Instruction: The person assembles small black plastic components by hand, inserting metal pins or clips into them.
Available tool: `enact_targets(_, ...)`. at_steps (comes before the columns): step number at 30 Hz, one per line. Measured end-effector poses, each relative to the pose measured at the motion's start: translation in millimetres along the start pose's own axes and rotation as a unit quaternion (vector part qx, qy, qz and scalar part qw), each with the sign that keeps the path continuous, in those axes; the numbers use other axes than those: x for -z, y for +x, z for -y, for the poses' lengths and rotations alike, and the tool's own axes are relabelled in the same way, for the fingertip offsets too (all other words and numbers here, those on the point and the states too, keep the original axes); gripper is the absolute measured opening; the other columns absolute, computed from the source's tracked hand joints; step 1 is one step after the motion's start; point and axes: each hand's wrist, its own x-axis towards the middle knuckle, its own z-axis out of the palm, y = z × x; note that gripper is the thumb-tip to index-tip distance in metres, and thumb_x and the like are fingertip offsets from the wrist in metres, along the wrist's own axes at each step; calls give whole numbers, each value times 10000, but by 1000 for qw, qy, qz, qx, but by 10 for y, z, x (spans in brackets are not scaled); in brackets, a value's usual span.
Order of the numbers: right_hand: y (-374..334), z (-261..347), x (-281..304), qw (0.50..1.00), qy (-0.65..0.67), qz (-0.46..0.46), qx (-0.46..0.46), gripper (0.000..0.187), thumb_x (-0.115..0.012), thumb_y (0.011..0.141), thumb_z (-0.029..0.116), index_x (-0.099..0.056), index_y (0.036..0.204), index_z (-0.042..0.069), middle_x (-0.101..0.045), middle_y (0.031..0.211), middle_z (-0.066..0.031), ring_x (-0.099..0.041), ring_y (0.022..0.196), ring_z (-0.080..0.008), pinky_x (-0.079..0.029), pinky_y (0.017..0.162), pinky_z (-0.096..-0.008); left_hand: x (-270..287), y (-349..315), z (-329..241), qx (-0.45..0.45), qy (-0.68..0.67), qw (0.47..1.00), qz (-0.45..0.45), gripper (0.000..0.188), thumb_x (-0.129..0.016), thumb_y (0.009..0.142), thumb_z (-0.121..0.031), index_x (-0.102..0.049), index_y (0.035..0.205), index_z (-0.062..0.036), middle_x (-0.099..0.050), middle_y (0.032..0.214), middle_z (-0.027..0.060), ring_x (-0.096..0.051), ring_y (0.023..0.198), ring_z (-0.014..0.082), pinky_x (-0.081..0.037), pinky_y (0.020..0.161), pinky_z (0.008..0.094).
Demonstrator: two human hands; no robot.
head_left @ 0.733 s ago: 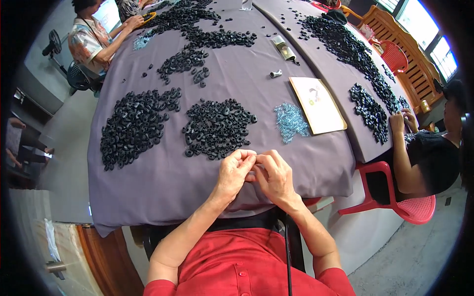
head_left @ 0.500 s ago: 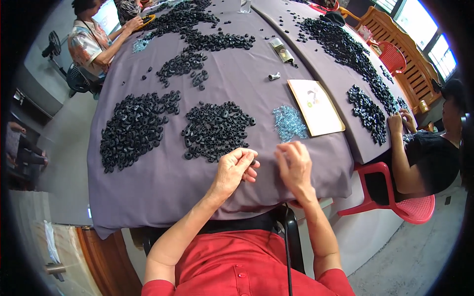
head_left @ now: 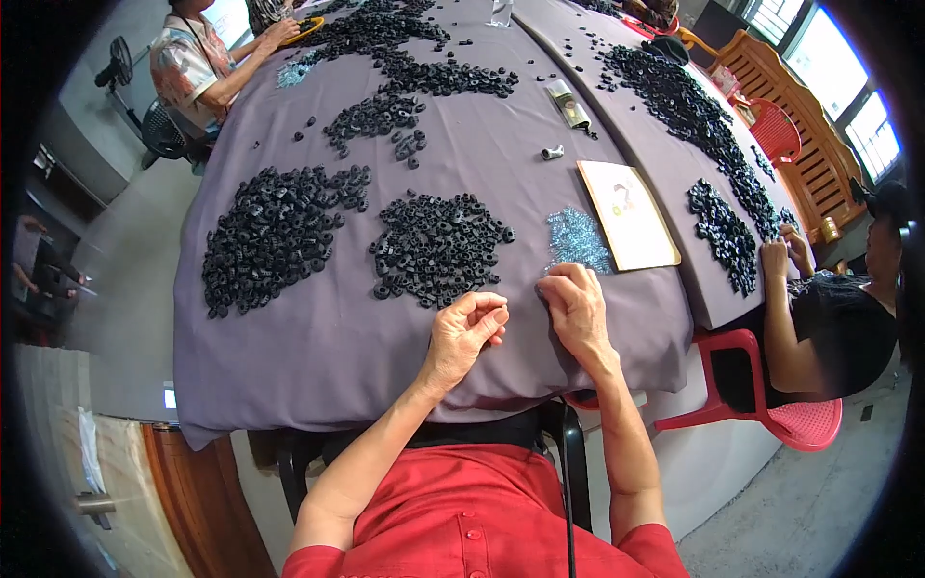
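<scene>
Since hands parted, right hand (head_left: 576, 306) moved toward blue pile (head_left: 576, 239), grip unclear; left hand (head_left: 466, 329) grip curled together

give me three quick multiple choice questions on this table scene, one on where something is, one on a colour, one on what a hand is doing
1. Where does the small blue heap lie?
A. just left of the tan card
B. on the red chair
C. under the fan

2. What colour is the tablecloth?
A. green
B. grey-purple
C. yellow

3. How is the left hand?
A. flat, palm down on the cloth
B. curled, fingers drawn together
C. gripping the card

Key: 1 A, the heap sits against the card's left edge; 2 B, the cloth is a dull purple-grey; 3 B, the fingers curl toward the thumb just above the cloth, while the right hand rests by the blue heap.
</scene>
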Motion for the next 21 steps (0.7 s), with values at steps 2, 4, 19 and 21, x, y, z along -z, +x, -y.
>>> enact_targets(2, -15, -28, 8, 998, 23, -48, -16, 157, -598, 706, -34, -600, 849, 32, -563, 885, -88, -529, 835, -277, -428, 742, -363, 11, -13, 22, -12, -24, 1000, 8, 113, -619, 841, -89, -617, 939, -32, -573, 803, 0, -553, 666, 59, -493, 590, 196)
enact_targets(4, -58, -70, 51, 997, 7, -48, -66, 149, -604, 717, -39, -600, 854, 20, -570, 904, -103, -550, 865, -274, -447, 746, -346, 29, -1, 21, -36, -15, 999, 5, 103, -616, 836, -67, -623, 932, -29, -565, 833, -1, -553, 677, 61, -492, 595, 196)
enact_targets(19, 51, 149, -83, 999, -22, 39, 4, 209, -620, 686, 9, -620, 885, 72, -524, 901, -83, -464, 862, -279, -377, 778, -374, 12, -24, -15, -41, 47, 998, -5, 122, -625, 818, -50, -634, 939, -34, -523, 818, -13, -501, 630, 44, -438, 547, 182)
enact_targets(21, 63, 156, -40, 1000, 0, -1, 0, 254, -616, 682, -4, -621, 924, 75, -526, 917, -88, -465, 872, -280, -379, 790, -372, 20, -31, -26, -29, 27, 999, -14, 124, -628, 819, -60, -633, 941, -35, -524, 814, -12, -500, 627, 42, -437, 544, 182)
